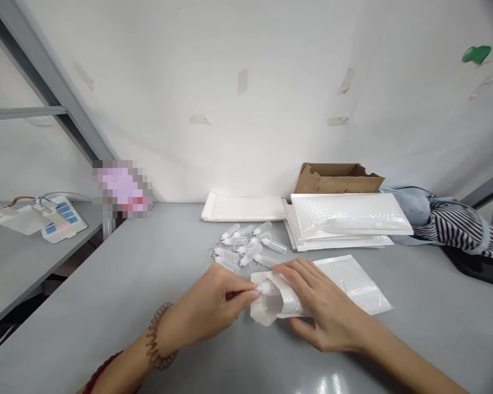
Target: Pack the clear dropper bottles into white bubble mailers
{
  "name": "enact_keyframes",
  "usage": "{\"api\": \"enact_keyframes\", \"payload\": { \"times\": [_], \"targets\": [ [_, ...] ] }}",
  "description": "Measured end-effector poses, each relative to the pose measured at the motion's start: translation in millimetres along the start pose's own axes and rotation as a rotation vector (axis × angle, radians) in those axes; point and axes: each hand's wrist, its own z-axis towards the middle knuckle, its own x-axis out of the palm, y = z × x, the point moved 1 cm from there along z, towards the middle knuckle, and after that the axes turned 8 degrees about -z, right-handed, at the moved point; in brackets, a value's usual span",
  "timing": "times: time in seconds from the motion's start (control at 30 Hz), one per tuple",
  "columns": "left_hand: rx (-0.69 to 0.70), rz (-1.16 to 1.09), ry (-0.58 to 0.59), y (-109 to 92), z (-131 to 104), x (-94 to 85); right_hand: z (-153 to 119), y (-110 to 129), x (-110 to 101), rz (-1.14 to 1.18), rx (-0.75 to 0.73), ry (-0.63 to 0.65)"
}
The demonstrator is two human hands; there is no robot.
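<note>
My left hand [217, 301] pinches the tip end of a small translucent dropper bottle [265, 287] between thumb and fingers. The bottle lies at the open mouth of a white bubble mailer [355, 279], partly inside it. Around the mailer near its mouth, my right hand [324, 309] is closed, thumb below and fingers on top, holding the opening apart. Just behind the mailer, several more dropper bottles [252, 253] lie in a loose pile on the grey table [148, 262].
A stack of bubble mailers [349, 213] lies at back right before a brown cardboard box [340, 178]. Flat white envelopes [244, 209] rest by the wall. Striped cloth [456, 221] sits far right; a power strip [63, 219] is on the left surface.
</note>
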Motion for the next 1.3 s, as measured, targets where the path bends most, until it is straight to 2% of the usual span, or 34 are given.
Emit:
{"api": "enact_keyframes", "payload": {
  "times": [0.1, 0.2, 0.47, 0.57, 0.7, 0.77, 0.8, 0.9, 0.97, 1.1, 1.3],
  "targets": [
    [0.071, 0.112, 0.009, 5.3, 4.9, 19.3, 0.1, 5.9, 5.4, 0.021, 0.004, 0.002],
    [0.085, 0.184, 0.049, 7.7, 7.4, 32.2, -0.1, 10.3, 9.3, -0.006, -0.004, 0.011],
    [0.107, 0.266, 0.121, 9.7, 9.7, 36.9, 0.8, 15.7, 12.1, -0.074, -0.042, 0.083],
    [0.083, 0.179, 0.021, 9.8, 9.1, 30.7, 0.8, 14.7, 11.2, -0.073, -0.015, 0.059],
    [-0.101, 0.119, -0.286, 10.3, 7.9, 15.5, -0.7, 12.0, 6.8, -0.067, 0.024, 0.02],
    [-0.167, 0.102, -0.334, 11.4, 8.4, 10.0, -1.1, 10.7, 3.8, -0.061, 0.038, 0.006],
    [-0.182, 0.087, -0.296, 12.2, 9.1, 8.8, -1.1, 10.2, 2.5, -0.058, 0.041, 0.001],
    [-0.249, -0.021, -0.065, 15.6, 11.5, 9.6, -0.6, 9.3, 1.2, -0.069, 0.015, -0.019],
    [-0.309, -0.122, 0.022, 17.7, 12.4, 10.6, -1.0, 9.7, 2.7, -0.109, -0.029, -0.052],
    [-0.371, -0.214, -0.001, 20.4, 12.0, 8.5, -3.8, 14.4, 9.1, -0.239, -0.147, -0.129],
    [-0.412, -0.171, 0.03, 22.6, 11.1, 9.6, -4.8, 26.4, 23.8, -0.295, -0.238, -0.203]
  ]
}}
